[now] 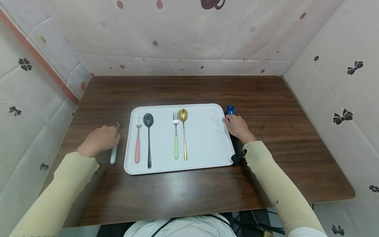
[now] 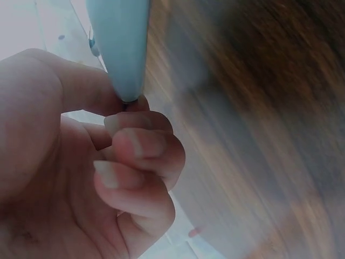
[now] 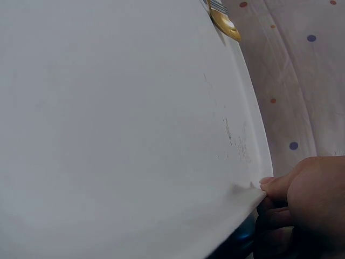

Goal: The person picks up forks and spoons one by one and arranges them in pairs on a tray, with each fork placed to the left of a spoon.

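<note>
Left hand [image 1: 102, 140]: fingers curled in, a pale-handled utensil [image 1: 113, 155] pinched among them. Hand lies left of the tray [image 1: 211, 141], a strip of brown surface [image 1: 133, 200] between the two. The handle's butt sticks out on the near side of the hand, pointing toward the person; a metal end shows past the far side of the knuckles, too small and blurred to tell its kind. Left wrist view: thumb and index finger meet at the handle, remaining fingers folded toward the palm.

Right hand [image 1: 238, 126]: at the tray's right edge, near its far corner. Thumb tip on top of the white rim, other fingers bent below it; rim gripped between. Close by, just outside that edge, a blue rounded object [image 1: 230, 110], its blue end showing beyond the hand. Whether the fingers touch it, cannot tell.

On the tray, left to right, all roughly upright to the person, heads at the far end: pink-handled fork [image 1: 137, 141], dark spoon [image 1: 149, 138], green-handled fork [image 1: 176, 141], gold spoon [image 1: 184, 135]. First two form one pair, last two another, with a wider gap between pairs. Pink-handled fork lies nearest the left hand, gold spoon nearest the right; both apart from the hands.
</note>
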{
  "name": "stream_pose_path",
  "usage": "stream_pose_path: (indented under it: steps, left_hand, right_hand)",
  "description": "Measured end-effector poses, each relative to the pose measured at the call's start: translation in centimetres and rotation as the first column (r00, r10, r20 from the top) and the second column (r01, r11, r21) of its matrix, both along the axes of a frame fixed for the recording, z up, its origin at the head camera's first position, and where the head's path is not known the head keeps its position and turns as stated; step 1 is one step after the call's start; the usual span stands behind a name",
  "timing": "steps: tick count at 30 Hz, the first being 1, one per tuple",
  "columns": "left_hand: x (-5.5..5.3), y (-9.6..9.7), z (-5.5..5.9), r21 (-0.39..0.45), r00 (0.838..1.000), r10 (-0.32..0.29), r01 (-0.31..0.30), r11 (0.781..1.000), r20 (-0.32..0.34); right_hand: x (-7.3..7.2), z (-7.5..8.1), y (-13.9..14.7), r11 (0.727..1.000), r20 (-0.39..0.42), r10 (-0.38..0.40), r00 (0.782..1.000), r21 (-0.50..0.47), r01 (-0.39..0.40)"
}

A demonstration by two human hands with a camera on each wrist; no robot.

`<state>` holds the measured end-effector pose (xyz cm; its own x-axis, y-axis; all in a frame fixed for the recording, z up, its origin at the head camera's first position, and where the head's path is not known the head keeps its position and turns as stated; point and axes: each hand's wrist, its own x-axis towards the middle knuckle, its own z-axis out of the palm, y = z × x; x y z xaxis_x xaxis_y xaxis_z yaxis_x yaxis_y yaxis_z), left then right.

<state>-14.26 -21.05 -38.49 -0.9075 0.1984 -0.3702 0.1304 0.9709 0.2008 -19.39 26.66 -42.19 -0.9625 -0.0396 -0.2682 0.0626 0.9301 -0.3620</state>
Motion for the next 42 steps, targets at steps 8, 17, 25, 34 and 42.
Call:
stream_pose_path:
  steps: [8,17,25,34,42]
  left_hand:
    - [0.0,0.8,0.5,0.010,1.000,-0.003,0.003,1.000,-0.006]
    - [0.1,1.7,0.7,0.017,1.000,-0.002,0.002,1.000,-0.008]
    - [-0.1,2.9,0.7,0.009,1.000,-0.013,0.013,1.000,-0.005]
    - [-0.1,3.9,0.8,0.011,0.998,-0.049,0.049,0.999,-0.049]
    - [-0.1,4.4,1.0,0.027,0.996,-0.065,0.067,0.997,-0.063]
  right_hand:
    - [-0.2,-0.3,0.1,1.000,0.004,-0.004,1.000,0.002,0.004]
    - [-0.2,-0.3,0.0,1.000,-0.002,-0.001,1.000,-0.001,0.001]
    - [-0.2,-0.3,0.0,1.000,-0.008,0.003,1.000,-0.003,-0.003]
    - [-0.2,-0.4,0.0,1.000,-0.001,-0.002,1.000,-0.008,0.002]
    - [-0.2,-0.5,0.0,1.000,0.002,-0.005,1.000,-0.012,0.005]
